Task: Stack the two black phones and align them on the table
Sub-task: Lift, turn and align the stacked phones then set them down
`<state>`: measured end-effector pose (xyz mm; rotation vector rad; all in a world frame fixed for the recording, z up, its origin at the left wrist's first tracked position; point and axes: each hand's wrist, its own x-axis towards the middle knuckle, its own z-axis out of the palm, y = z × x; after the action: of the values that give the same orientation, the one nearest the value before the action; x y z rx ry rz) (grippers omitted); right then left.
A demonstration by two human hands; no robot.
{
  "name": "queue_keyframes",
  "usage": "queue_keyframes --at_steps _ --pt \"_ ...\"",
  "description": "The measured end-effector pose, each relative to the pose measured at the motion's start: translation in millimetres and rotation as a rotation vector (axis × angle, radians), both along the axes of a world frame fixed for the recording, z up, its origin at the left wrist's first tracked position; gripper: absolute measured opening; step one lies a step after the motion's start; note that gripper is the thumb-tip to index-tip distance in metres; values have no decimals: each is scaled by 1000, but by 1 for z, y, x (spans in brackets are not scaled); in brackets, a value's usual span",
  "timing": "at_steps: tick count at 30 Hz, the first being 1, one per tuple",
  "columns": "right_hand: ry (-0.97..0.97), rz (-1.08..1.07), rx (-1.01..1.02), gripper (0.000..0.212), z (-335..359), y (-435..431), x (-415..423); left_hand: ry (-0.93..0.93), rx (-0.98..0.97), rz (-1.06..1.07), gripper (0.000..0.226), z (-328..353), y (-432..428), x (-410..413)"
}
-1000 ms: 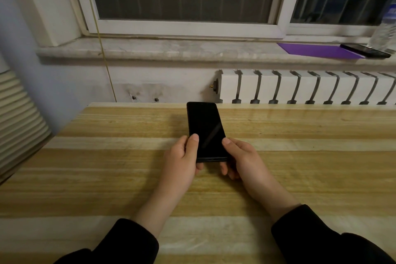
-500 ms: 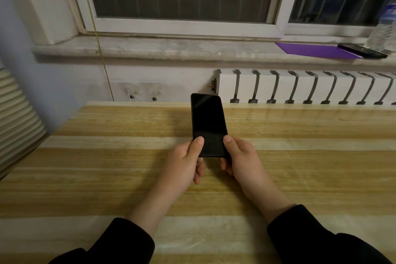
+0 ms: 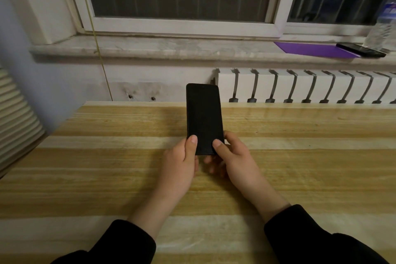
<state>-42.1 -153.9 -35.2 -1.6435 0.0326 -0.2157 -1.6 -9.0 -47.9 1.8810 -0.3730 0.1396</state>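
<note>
A black phone (image 3: 203, 113) is held up over the wooden table (image 3: 107, 178), its dark screen facing me and its top end tilted away past the table's far edge. My left hand (image 3: 182, 165) grips its lower left edge with the thumb on the screen. My right hand (image 3: 233, 158) grips the lower right edge, thumb on the screen, fingers behind. Whether a second phone lies behind it I cannot tell. Another black phone (image 3: 361, 49) lies on the window sill at the far right.
A purple sheet (image 3: 310, 49) lies under the sill phone, with a clear plastic bottle (image 3: 380, 30) beside it. A white radiator (image 3: 300, 85) runs behind the table. A ribbed panel (image 3: 15, 118) stands at the left.
Both hands have lifted the phone off the table and tilted its top end up and away. My thumbs have slid closer together on the lower screen.
</note>
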Motion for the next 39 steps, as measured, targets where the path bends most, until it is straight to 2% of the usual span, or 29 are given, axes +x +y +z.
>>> queue_keyframes --at_steps 5,8,10,12,14,17,19,22,24,29,32,39 --pt "-3 27 173 31 6 -9 0 -25 -103 12 24 2 2 2" --pt "3 27 152 35 6 -14 1 108 -378 10 14 6 5 10" --pt "22 43 113 39 5 -14 1 202 -561 35 15 8 11 15" --pt "34 48 86 42 4 -14 2 228 -645 114 19 9 18 20" --pt "25 8 66 39 3 -16 4 218 -635 186 23 7 24 25" --pt "13 -175 15 27 -1 -21 8 213 -580 229 23 4 28 29" --pt "36 -287 89 21 -3 -23 10 225 -574 234 19 3 26 29" --pt "87 -383 185 25 -4 -24 12 250 -587 215 10 3 24 25" --pt "74 -418 123 30 -6 -25 13 255 -544 222 11 3 23 24" --pt "67 -413 -41 34 -7 -25 13 245 -518 247 11 5 24 24" --pt "86 -370 -48 30 -3 -25 12 280 -594 246 13 7 26 24" --pt "54 -252 -217 35 -2 -23 5 378 -755 230 19 10 32 24"
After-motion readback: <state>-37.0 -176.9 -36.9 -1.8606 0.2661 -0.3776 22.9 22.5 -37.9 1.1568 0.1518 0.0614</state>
